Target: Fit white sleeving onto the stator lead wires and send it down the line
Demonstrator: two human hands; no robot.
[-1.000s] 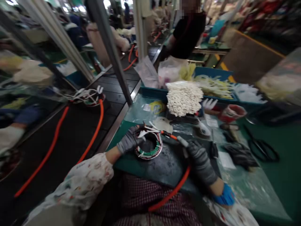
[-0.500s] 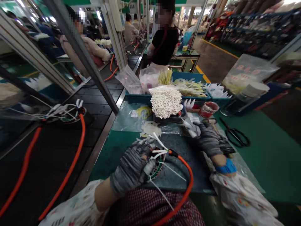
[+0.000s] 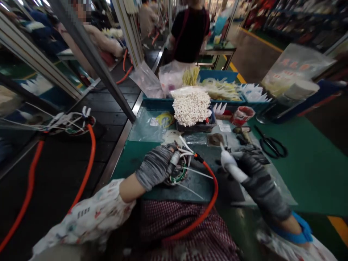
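In a grey glove, my left hand (image 3: 160, 163) is closed, pinching wires (image 3: 178, 146) above a round stator (image 3: 176, 175) with a green ring. White sleeved leads (image 3: 187, 154) rise from it and join an orange cable (image 3: 214, 192) that curves toward my lap. White ties (image 3: 199, 173) stick out of the stator. To the right, my gloved right hand (image 3: 252, 168) is closed on a white squeeze bottle (image 3: 231, 163). The bottle's narrow nozzle points up and left, apart from the stator. My right fingers are partly blurred.
Black scissors (image 3: 272, 145) lie on the green table at right. A bundle of white sleeves (image 3: 191, 107) sits in a dark tray, near a red cup (image 3: 243, 115) and a clear bottle (image 3: 288, 98). Another stator (image 3: 78, 123) rests on the conveyor at left. Co-workers are farther back.
My right hand has lifted the white squeeze bottle off the table and turned its nozzle upward, drawing it toward me. My left fingers have closed on the wires. The view has tilted down slightly.
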